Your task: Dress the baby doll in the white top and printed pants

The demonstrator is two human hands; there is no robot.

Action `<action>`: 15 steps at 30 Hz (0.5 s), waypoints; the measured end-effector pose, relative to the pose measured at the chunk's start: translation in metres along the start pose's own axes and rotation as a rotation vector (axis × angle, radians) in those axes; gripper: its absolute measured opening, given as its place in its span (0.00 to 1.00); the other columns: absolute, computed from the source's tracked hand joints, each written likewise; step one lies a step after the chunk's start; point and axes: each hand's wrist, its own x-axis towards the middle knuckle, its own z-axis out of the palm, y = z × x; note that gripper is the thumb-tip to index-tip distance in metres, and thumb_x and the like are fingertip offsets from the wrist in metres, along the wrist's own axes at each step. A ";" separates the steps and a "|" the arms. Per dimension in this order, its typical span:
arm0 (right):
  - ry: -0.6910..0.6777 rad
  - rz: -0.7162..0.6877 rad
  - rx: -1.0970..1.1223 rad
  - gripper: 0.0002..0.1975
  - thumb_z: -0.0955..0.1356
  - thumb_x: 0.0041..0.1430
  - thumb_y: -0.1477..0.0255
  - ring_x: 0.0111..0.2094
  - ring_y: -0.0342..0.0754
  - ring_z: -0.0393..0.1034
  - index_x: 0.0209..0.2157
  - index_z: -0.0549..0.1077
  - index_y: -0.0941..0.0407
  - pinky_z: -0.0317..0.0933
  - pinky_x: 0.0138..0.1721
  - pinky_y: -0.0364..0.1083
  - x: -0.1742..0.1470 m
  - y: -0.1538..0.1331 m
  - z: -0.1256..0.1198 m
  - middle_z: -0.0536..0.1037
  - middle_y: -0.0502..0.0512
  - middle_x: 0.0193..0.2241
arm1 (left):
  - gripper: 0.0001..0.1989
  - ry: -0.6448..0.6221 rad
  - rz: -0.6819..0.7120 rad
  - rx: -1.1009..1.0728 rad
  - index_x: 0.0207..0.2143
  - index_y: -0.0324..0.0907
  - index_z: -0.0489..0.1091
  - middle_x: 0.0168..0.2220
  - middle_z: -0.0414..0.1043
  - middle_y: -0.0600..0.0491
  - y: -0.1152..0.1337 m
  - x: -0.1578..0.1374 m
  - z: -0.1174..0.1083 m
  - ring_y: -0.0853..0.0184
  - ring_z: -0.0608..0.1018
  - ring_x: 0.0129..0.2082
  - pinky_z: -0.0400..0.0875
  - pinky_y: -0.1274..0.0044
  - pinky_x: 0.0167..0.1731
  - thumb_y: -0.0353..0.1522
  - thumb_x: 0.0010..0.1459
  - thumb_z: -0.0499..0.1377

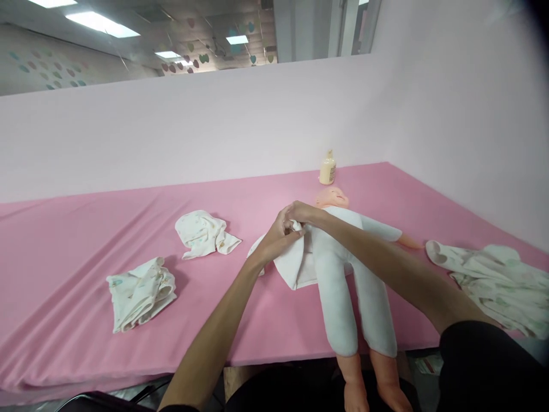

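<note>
A baby doll (334, 252) with a white cloth body lies on its back on the pink-covered table, its lower legs hanging past the front edge. Beside its torso, on the left of the picture, is a small white garment (289, 263), partly under the doll. My left hand (278, 236) pinches the garment's bunched cloth. Right against it, my right hand (301, 212) curls over the same bunch from above, its fingertips partly hidden. The doll's arm on that side is not visible; its other arm stretches out to the right.
Two crumpled printed baby cloths, one farther back (206, 234) and one nearer (141, 294), lie at left. More printed clothing (497, 280) is heaped at right. A pump bottle (327, 169) stands behind the doll's head. White walls (193, 137) border the pink sheet (86, 246).
</note>
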 end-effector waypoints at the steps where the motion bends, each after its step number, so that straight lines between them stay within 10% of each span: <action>1: 0.045 0.010 -0.058 0.10 0.66 0.61 0.67 0.38 0.54 0.76 0.35 0.74 0.59 0.67 0.35 0.46 -0.001 0.001 -0.002 0.80 0.64 0.35 | 0.44 -0.011 -0.011 0.043 0.70 0.50 0.43 0.36 0.69 0.53 -0.003 -0.004 0.001 0.68 0.73 0.33 0.67 0.78 0.33 0.41 0.58 0.62; 6: 0.232 0.081 -0.338 0.12 0.65 0.60 0.72 0.51 0.63 0.71 0.44 0.73 0.60 0.64 0.47 0.53 -0.007 0.017 -0.017 0.76 0.72 0.48 | 0.40 0.012 -0.120 0.245 0.66 0.46 0.52 0.44 0.71 0.47 -0.022 -0.027 0.007 0.60 0.74 0.43 0.67 0.74 0.38 0.45 0.55 0.63; 9: 0.273 0.098 -0.426 0.12 0.64 0.62 0.74 0.52 0.62 0.70 0.46 0.72 0.59 0.63 0.48 0.53 -0.010 0.025 -0.019 0.75 0.71 0.49 | 0.20 -0.017 -0.150 0.319 0.49 0.46 0.64 0.33 0.68 0.53 -0.027 -0.039 0.021 0.64 0.71 0.32 0.62 0.76 0.30 0.45 0.59 0.58; 15: 0.291 0.086 -0.499 0.14 0.60 0.64 0.76 0.49 0.61 0.71 0.49 0.69 0.59 0.63 0.45 0.53 -0.009 0.030 -0.012 0.74 0.71 0.48 | 0.11 -0.015 -0.048 0.312 0.29 0.44 0.49 0.24 0.50 0.59 -0.020 -0.054 0.060 0.72 0.55 0.23 0.49 0.77 0.22 0.34 0.61 0.50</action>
